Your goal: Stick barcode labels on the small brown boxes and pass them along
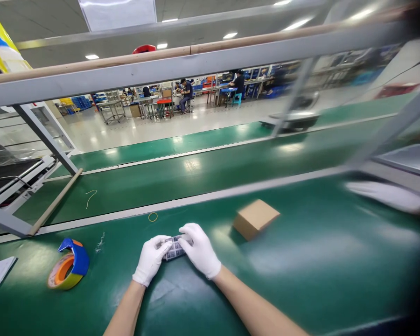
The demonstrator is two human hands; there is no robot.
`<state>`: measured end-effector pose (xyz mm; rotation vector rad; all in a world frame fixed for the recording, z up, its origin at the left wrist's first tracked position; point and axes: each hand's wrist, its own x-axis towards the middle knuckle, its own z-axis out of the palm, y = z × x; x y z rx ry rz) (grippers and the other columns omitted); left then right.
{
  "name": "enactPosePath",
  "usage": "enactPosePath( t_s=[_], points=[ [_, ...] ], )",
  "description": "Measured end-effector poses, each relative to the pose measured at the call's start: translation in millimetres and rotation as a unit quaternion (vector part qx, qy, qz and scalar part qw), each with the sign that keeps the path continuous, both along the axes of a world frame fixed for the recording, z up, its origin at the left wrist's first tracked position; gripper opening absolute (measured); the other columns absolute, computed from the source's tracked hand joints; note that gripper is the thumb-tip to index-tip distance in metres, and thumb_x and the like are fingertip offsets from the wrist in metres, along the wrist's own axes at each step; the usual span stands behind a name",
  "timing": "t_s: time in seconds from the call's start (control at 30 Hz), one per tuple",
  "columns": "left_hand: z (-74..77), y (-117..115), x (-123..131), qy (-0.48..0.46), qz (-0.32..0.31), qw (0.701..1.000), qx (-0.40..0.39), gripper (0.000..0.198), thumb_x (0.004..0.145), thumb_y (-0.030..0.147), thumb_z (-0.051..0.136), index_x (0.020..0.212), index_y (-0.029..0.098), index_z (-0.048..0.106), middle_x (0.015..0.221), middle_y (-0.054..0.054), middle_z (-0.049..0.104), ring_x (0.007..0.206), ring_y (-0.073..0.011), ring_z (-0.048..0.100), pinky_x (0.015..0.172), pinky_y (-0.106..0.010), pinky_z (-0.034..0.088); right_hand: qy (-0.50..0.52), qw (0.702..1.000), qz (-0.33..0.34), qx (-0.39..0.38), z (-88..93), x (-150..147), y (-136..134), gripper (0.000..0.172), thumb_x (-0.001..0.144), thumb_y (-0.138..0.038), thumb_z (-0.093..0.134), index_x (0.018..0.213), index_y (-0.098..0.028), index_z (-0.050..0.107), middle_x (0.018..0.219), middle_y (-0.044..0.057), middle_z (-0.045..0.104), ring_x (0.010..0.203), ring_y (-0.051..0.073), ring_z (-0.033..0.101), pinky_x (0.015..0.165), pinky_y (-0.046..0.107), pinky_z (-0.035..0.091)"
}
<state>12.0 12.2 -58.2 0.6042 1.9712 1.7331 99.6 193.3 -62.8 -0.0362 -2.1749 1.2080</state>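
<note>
Small dark block, pale-gridded top, between hands

A factory floor, most likely packing or assembly. A long green belt runs beside the green surface, under a metal frame. Roll of tape and carton lie at hand. Across the pale, shiny floor, people in dark clothes sit at further surfaces near stacked blue bins, a wheeled rack and ceiling lights.
</note>
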Motion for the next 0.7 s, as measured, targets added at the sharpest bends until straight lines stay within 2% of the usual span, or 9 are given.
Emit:
enactPosePath(
  t_s=[0.07,0.33,0.5,0.6,0.7],
  points=[
    [0.5,0.1,0.2,0.004,0.002,1.000,-0.003,0.033,0.084,0.046,0.074,0.100,0.017,0.078,0.102,-0.010,0.079,0.097,-0.0266,0.073,0.090,-0.036,0.058,0.021,0.999,-0.014,0.024,0.6,0.0,0.5,0.021,0.088,-0.012,0.059,0.104,-0.021,0.069,0.109,0.010,0.065,0.106,0.028,0.059,0.095,0.045,0.051],
    [6.6,-1.1,0.5,0.013,-0.006,1.000,-0.014,0.034,0.084,0.048,0.073,0.100,0.018,0.079,0.104,-0.010,0.080,0.100,-0.0274,0.072,0.092,-0.037,0.057,0.061,0.993,-0.035,0.095,4.6,1.7,-0.9,0.017,0.095,-0.012,0.060,0.093,-0.023,0.073,0.102,0.008,0.064,0.099,0.027,0.058,0.089,0.045,0.050],
    [10.7,0.0,2.2,0.009,-0.007,1.000,-0.015,0.038,0.090,0.051,0.067,0.101,0.017,0.078,0.104,-0.010,0.079,0.097,-0.0268,0.073,0.088,-0.036,0.057,0.082,0.989,-0.052,0.113,9.4,7.4,-4.4,0.018,0.098,-0.013,0.058,0.094,-0.023,0.073,0.111,0.010,0.063,0.108,0.030,0.056,0.095,0.050,0.047],
    [9.9,1.1,3.6,0.013,-0.008,1.000,-0.014,0.038,0.091,0.051,0.066,0.101,0.016,0.077,0.103,-0.010,0.079,0.097,-0.0266,0.072,0.087,-0.035,0.057,0.083,0.990,-0.046,0.107,13.4,10.1,-8.6,0.023,0.099,-0.012,0.056,0.104,-0.025,0.073,0.111,0.009,0.064,0.110,0.029,0.057,0.097,0.050,0.048],
    [7.9,2.6,5.0,0.019,-0.022,0.999,-0.012,0.036,0.090,0.050,0.067,0.101,0.017,0.077,0.105,-0.010,0.078,0.100,-0.0268,0.072,0.091,-0.035,0.056,0.067,0.993,-0.024,0.093,14.9,10.1,-12.0,0.043,0.097,-0.009,0.054,0.133,-0.030,0.064,0.106,0.006,0.066,0.104,0.027,0.060,0.094,0.047,0.051]
  ],
)
